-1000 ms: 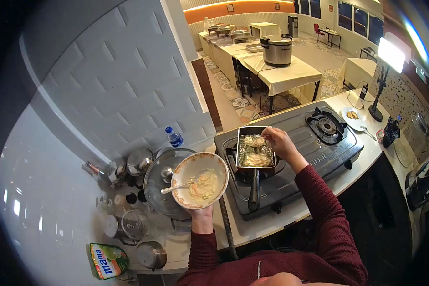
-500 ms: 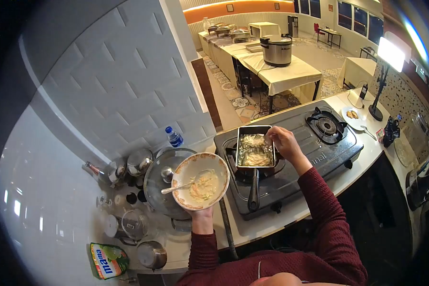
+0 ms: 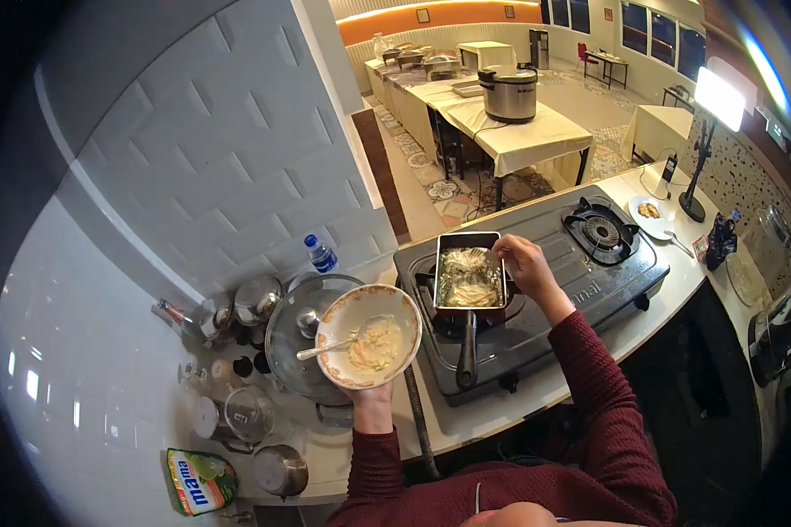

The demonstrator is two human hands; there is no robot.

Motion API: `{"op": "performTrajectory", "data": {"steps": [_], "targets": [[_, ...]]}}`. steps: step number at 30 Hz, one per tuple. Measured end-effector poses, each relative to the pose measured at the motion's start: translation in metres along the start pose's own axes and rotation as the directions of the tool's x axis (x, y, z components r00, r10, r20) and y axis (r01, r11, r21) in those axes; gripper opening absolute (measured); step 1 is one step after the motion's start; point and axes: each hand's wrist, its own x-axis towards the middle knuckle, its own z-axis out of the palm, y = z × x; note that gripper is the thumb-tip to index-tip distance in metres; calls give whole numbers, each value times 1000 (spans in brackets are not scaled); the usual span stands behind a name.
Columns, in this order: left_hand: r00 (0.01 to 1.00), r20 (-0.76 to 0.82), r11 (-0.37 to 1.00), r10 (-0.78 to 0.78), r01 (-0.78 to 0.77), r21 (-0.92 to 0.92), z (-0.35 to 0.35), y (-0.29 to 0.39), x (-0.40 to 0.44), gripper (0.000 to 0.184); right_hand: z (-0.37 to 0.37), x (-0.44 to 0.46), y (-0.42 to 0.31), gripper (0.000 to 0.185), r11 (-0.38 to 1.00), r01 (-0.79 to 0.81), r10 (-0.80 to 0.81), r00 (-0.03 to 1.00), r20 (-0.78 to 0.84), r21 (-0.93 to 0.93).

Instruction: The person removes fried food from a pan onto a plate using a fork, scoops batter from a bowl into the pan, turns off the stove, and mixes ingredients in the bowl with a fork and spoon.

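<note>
My left hand (image 3: 373, 400) holds up a bowl (image 3: 332, 321) with a brown patterned rim from below. Pale batter with shreds (image 3: 375, 342) lies in it, and a spoon (image 3: 315, 351) rests inside with its handle toward the left rim. Over the right edge of a small rectangular frying pan (image 3: 469, 347), my right hand (image 3: 523, 263) is closed in a pinch on what looks like a fork (image 3: 481, 255), mostly hidden, its tines at the food. Two pale fritters (image 3: 473, 294) sit in bubbling oil in the pan, on the left burner.
The two-burner stove (image 3: 545, 321) has a bare right burner (image 3: 602, 230). A large glass lid (image 3: 281, 338) lies left of the bowl, near a water bottle (image 3: 321, 253), jars and a metal cup (image 3: 279, 470). To the right are a plate of fried food (image 3: 649, 227) and a lamp (image 3: 693, 206).
The bowl has shifted very slightly left. My right hand stays at the pan's right edge with only a small movement.
</note>
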Motion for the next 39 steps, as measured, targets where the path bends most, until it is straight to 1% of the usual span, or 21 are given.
{"op": "performTrajectory", "data": {"steps": [2,5,6,9,10,11,19,22,25,28,29,30,31,33,34,35,37,38,39], "targets": [[1000,4,1000,-5,5,0,-2,0,-1,58,-4,4,0,7,1000,-9,9,1000,-12,-16],[1000,20,1000,-14,14,-10,-5,-1,1,58,3,7,7,8,1000,13,-13,999,40,15],[1000,15,1000,-11,11,-10,-5,-1,3,59,9,8,8,9,999,40,-41,999,35,35],[1000,13,999,1,0,-45,-2,-2,0,61,17,6,10,9,998,56,-53,996,77,-31],[1000,15,998,5,-4,-62,1,-1,-2,62,19,4,10,9,999,19,-15,995,101,-41],[1000,11,999,6,-6,-50,2,-1,-3,61,19,4,11,10,999,23,-18,994,106,-42],[1000,-2,1000,17,-17,-15,30,3,-7,60,10,7,3,14,998,45,-42,996,82,-33],[1000,-4,1000,20,-20,-9,16,5,-5,63,15,4,6,13,998,48,-44,992,117,-30],[1000,0,1000,13,-13,-6,8,5,-4,63,15,3,8,12,998,52,-48,994,98,-36],[1000,3,1000,-5,5,1,0,4,-4,64,9,1,5,9,986,-81,90,994,-55,144],[1000,3,1000,-14,14,4,-5,4,-5,64,14,-5,23,4,963,-103,147,975,-166,249],[1000,8,1000,-26,26,10,-9,3,-5,64,10,-8,25,5,932,-185,271,926,-261,312],[999,9,999,-41,41,14,-12,4,-6,64,6,-11,25,7,889,-257,393,852,-345,379],[997,8,997,-73,73,29,-18,5,-10,64,-5,-24,30,12,729,-235,570,728,-381,643],[996,11,995,-88,88,41,-19,6,-12,65,-10,-29,30,14,628,-196,654,658,-374,753],[994,15,993,-111,111,48,-20,7,-15,65,-15,-38,28,14,558,-185,698,632,-337,809],[988,30,985,-151,148,83,-17,11,-23,65,-32,-55,3,16,409,-148,777,575,-258,901],[984,40,981,-176,172,95,-15,12,-29,65,-38,-62,-9,15,394,-134,784,566,-256,909],[978,48,974,-203,197,108,-12,11,-37,65,-46,-70,-20,15,410,-132,780,564,-271,903]]}}
